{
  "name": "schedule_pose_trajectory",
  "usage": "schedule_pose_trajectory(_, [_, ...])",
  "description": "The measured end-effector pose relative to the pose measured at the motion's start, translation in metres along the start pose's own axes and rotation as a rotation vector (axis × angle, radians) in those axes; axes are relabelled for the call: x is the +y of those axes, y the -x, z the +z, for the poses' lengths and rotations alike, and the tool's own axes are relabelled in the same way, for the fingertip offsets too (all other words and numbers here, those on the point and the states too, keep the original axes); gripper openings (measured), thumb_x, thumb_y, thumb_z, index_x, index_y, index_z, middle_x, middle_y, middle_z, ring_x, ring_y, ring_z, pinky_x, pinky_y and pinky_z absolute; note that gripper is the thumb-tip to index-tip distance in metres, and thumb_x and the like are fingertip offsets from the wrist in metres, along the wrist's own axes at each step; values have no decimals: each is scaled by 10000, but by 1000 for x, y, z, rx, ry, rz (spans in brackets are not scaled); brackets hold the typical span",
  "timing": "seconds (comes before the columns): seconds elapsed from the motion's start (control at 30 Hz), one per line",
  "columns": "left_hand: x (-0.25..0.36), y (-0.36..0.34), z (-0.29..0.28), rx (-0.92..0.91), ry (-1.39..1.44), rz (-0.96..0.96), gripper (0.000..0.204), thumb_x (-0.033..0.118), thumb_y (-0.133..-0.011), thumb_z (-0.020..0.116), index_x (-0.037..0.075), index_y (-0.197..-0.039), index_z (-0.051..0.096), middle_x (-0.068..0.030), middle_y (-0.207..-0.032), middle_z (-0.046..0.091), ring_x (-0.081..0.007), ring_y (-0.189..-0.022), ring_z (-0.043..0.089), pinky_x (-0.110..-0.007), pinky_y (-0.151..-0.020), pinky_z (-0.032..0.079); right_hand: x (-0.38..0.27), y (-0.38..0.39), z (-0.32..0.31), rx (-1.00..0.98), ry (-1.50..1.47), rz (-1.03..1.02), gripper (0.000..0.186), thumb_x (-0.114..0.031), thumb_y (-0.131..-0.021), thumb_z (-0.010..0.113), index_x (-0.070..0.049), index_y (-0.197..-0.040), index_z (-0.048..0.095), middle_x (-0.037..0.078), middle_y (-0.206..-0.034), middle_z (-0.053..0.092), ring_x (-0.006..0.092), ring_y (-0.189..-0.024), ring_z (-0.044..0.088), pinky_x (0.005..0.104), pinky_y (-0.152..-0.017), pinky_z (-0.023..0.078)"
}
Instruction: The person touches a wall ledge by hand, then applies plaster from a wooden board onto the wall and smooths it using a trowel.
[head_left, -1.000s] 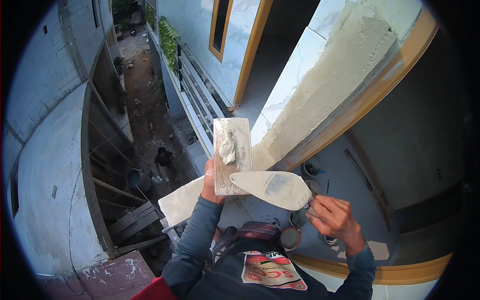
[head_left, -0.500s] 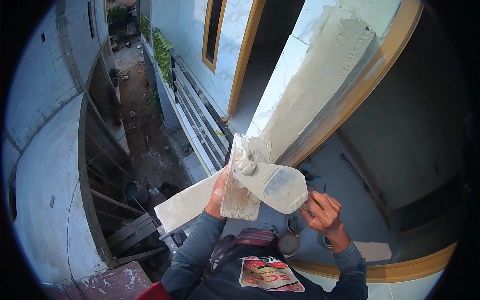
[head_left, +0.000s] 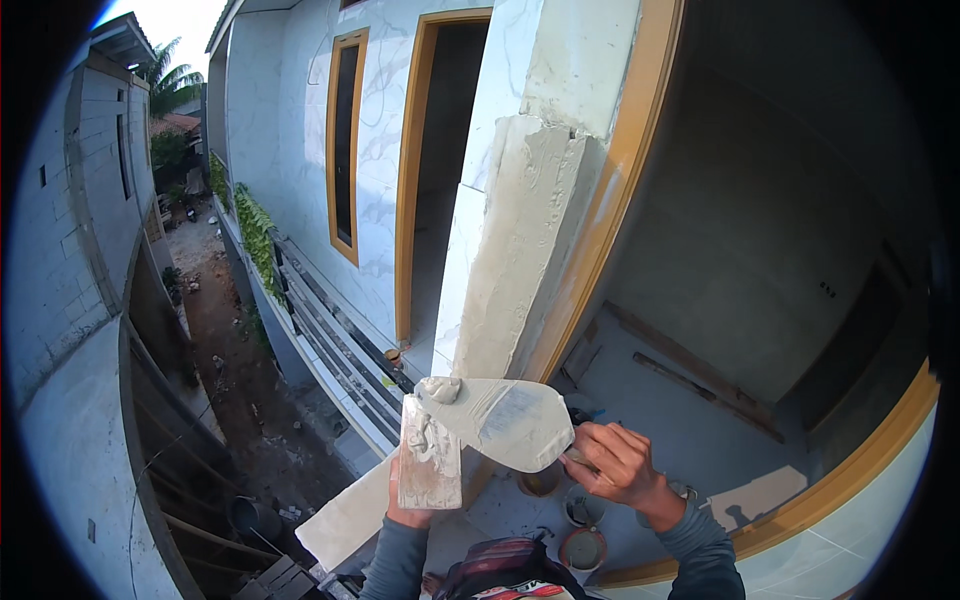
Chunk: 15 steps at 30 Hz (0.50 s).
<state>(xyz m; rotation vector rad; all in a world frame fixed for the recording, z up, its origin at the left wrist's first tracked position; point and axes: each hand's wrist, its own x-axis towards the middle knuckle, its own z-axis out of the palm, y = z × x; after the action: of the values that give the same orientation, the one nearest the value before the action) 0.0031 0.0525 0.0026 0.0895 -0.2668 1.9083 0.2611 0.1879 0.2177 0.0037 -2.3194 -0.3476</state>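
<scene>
My left hand (head_left: 402, 505) is closed on a small wooden board (head_left: 435, 478) smeared with pale paste, held upright below a plastered strip (head_left: 510, 250). My right hand (head_left: 617, 462) grips the handle of a broad trowel (head_left: 510, 430), whose blade lies across the board's upper end. A lump of paste (head_left: 440, 390) sits at the blade's rounded tip. Behind the board, a long pale slab (head_left: 340, 520) slants down toward the lower left.
Left are a railing (head_left: 330, 320), a deep drop to a dirt alley (head_left: 230, 330) and a neighbouring block wall (head_left: 70, 220). Ahead stand an orange door frame (head_left: 407, 200) and window frame (head_left: 348, 240). Several buckets (head_left: 582, 548) stand below right, near a dim room.
The view has tilted up toward the wall. The trowel's blade has moved up the board and now carries paste at its tip. The person seen in the alley earlier is no longer visible.
</scene>
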Motion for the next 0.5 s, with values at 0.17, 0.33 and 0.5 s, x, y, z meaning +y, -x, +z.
schedule_pose_trajectory(0.17, [2, -5, -4, 62, -17, 4, 565, 386, -1123, 343, 95, -1595, 452, -174, -1541, 565, -385, -1355, 596, -554, -1127, 506, 8, -12, -7, 33, 76, 30, 356, -148, -780, 901, 19, -1053, 744, 141, -972, 750, 228, -724, 695, 320, -610, 562])
schedule_pose_trajectory(0.33, [8, 1, -5, 148, -27, 51, 574, 377, -1117, 333, 95, -1606, 439, -186, -1557, 547, -408, -1355, 590, -574, -1119, 508, 21, -47, -22, 144, -52, 199, 411, -140, -867, 866, 86, -1175, 715, 188, -983, 755, 275, -793, 739, 354, -680, 596])
schedule_pose_trajectory(0.5, [24, 8, -18, 172, 28, 85, 587, 370, -1112, 306, 86, -1609, 434, -212, -1560, 537, -437, -1345, 592, -589, -1099, 518, 33, -99, -42, 200, -392, 464, 491, -155, -960, 810, 124, -1324, 637, 146, -963, 744, 179, -760, 711, 291, -663, 570])
